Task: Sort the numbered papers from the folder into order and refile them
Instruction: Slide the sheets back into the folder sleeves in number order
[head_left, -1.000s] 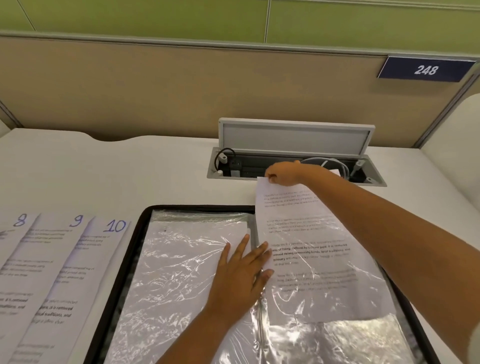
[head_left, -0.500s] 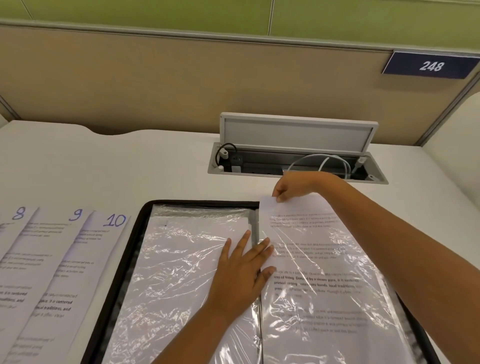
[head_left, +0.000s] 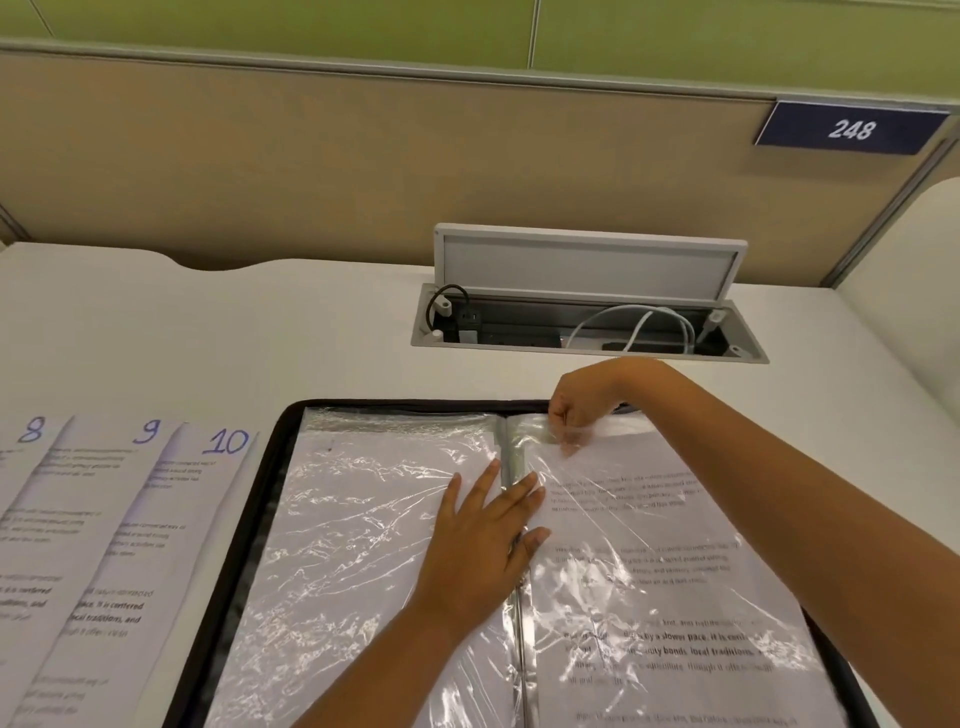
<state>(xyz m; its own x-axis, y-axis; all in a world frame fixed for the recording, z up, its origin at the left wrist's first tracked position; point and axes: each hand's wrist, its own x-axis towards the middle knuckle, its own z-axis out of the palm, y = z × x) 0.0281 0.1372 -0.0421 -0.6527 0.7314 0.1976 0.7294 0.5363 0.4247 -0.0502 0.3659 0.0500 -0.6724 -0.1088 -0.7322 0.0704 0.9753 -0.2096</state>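
Observation:
A black folder (head_left: 270, 467) lies open on the desk with clear plastic sleeves on both sides. My left hand (head_left: 485, 540) presses flat across the spine, fingers spread. A printed paper (head_left: 654, 566) sits inside the right sleeve. At that sleeve's top edge my right hand (head_left: 576, 405) pinches the plastic with curled fingers. The left sleeve (head_left: 363, 519) shows a blank white sheet. Papers numbered 8 (head_left: 31, 431), 9 (head_left: 148, 431) and 10 (head_left: 226, 441) lie overlapped on the desk to the left of the folder.
A cable box (head_left: 587, 332) with its lid raised sits in the desk behind the folder, holding plugs and a white cable. A tan partition (head_left: 363, 171) with a sign reading 248 (head_left: 849, 129) closes off the back.
My right hand has pushed the printed paper down into the right sleeve; one second ago it stuck out above the folder. My left hand stayed pressed on the spine.

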